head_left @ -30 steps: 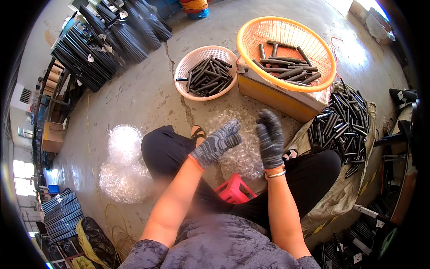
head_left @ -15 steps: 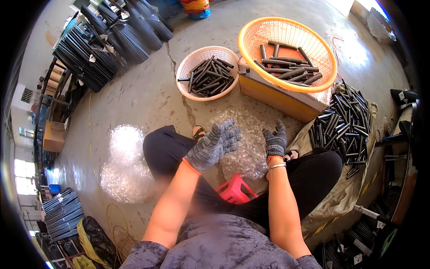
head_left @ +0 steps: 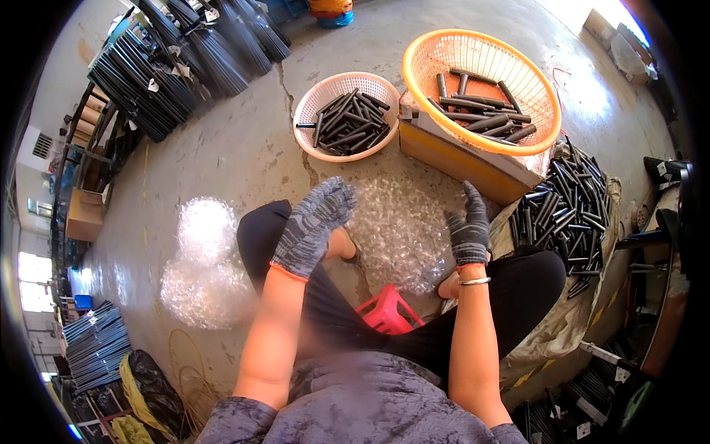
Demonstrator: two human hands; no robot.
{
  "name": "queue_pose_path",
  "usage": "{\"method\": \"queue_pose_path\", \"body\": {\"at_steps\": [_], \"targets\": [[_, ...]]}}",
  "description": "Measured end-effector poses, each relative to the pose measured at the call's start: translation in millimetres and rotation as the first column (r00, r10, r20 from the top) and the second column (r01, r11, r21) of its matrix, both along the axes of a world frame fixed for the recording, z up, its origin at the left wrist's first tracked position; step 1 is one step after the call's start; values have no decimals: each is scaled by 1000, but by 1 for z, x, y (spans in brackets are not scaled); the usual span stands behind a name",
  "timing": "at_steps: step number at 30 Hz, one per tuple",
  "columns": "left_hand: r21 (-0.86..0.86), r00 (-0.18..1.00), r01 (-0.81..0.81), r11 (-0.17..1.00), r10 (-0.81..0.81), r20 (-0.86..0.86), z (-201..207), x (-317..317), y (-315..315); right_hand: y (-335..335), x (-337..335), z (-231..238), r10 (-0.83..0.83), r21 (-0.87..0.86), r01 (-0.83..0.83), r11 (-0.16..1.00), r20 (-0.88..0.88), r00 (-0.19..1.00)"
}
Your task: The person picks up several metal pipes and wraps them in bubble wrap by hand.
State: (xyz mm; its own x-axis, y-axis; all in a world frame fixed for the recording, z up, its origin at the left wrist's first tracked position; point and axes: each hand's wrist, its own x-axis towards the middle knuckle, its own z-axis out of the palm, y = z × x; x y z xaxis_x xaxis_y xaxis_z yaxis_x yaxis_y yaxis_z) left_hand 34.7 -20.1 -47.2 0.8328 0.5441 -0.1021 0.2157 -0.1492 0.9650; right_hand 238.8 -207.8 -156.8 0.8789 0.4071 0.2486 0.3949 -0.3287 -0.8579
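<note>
Both of my hands wear grey knitted gloves with orange cuffs. My left hand (head_left: 314, 226) hovers over my left shin, fingers stretched out and lying close together, with nothing seen in it. Above my right foot is my right hand (head_left: 469, 228), thumb and fingers apart and no object in it. On the floor between the two hands spreads a heap of small clear plastic pieces (head_left: 399, 237), their exact kind too small to make out. Beyond it, a pale pink basket (head_left: 305, 142) holds many short black tubes (head_left: 350, 122).
An orange basket (head_left: 556, 96) with more black tubes rests on a cardboard box (head_left: 458, 160). Loose black tubes (head_left: 566, 214) lie piled on a sack at right. Clear plastic bags (head_left: 205, 274) bulge at left. A red stool (head_left: 388, 311) is beneath me. Long black rods (head_left: 140, 81) stand far left.
My hands have moved apart, the left one leftward and the right one slightly rightward. The left fingers are now closer together. The view has shifted slightly.
</note>
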Motion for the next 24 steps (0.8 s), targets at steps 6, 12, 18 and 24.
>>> {"method": "queue_pose_path", "body": {"at_steps": [6,12,18,24], "targets": [[-686,930,29,727,231,284,-24,-4,0,-3,-1,76,489,144,-467,872,-275,828],[-361,993,50,931,-7,118,-10,35,-27,-6,19,129,708,590,-393,705,-619,341],[-125,983,171,977,-178,-52,3,56,-42,4,37,139,741,605,-563,563,-671,20],[90,973,227,970,-222,-56,3,74,-40,15,70,105,711,-731,-625,275,-283,644]]}}
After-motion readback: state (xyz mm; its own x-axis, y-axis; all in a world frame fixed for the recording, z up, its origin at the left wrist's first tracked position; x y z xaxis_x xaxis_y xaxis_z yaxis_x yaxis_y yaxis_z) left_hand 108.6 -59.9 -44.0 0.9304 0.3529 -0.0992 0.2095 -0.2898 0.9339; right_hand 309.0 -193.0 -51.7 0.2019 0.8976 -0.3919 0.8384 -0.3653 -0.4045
